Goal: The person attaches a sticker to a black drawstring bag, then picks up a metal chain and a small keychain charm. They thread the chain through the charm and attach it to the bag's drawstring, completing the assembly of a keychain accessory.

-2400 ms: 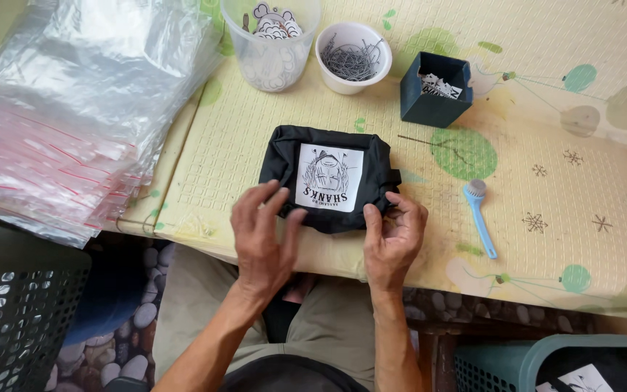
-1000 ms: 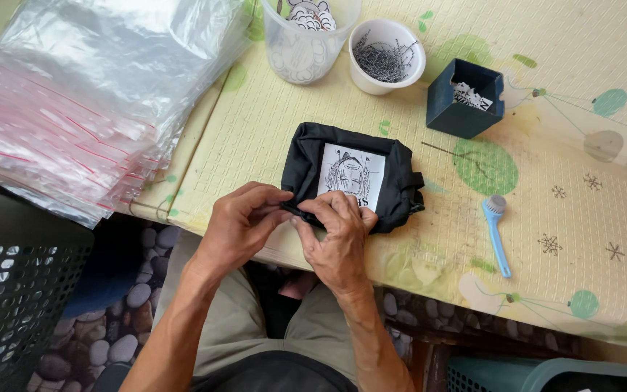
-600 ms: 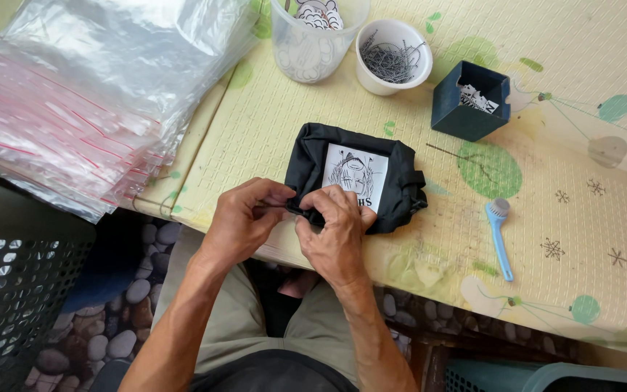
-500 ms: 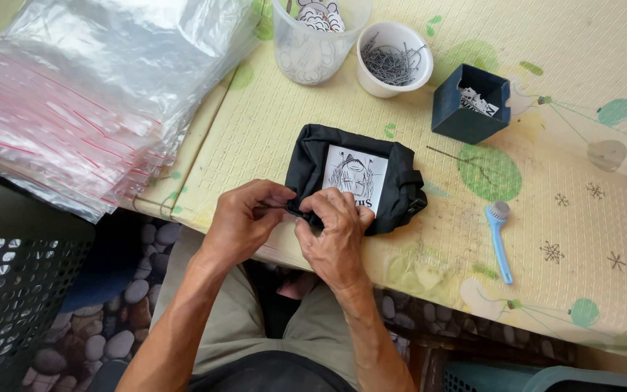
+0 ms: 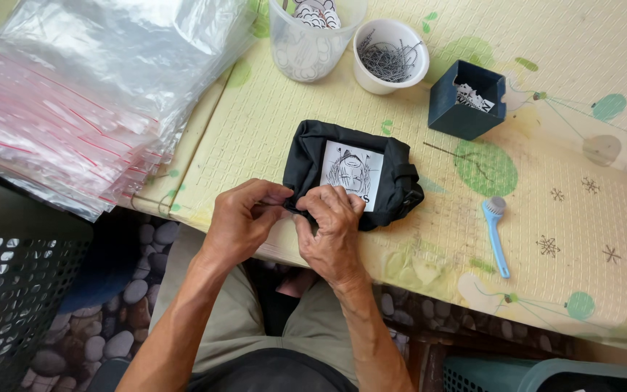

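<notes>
At the near edge of the yellow patterned mat (image 5: 292,131), both hands meet on a folded black fabric item (image 5: 312,154) that carries a white card (image 5: 352,173) with a drawn figure. Left hand (image 5: 242,220) is curled, fingertips pinching the item's near left edge; right hand (image 5: 332,223) is curled just beside it, fingers pressed on the same edge and touching the left hand's fingertips. What lies between the fingertips is too small to tell. Far from the hands stand a clear plastic cup (image 5: 312,43) and, right of it, a white cup of small metal pins (image 5: 389,56); further right sits a dark blue open box (image 5: 467,100). A light blue brush (image 5: 496,234) lies on the mat to the right. Clear zip bags (image 5: 88,87) with red strips are stacked at far left, and a black perforated basket (image 5: 9,290) sits at near left.
</notes>
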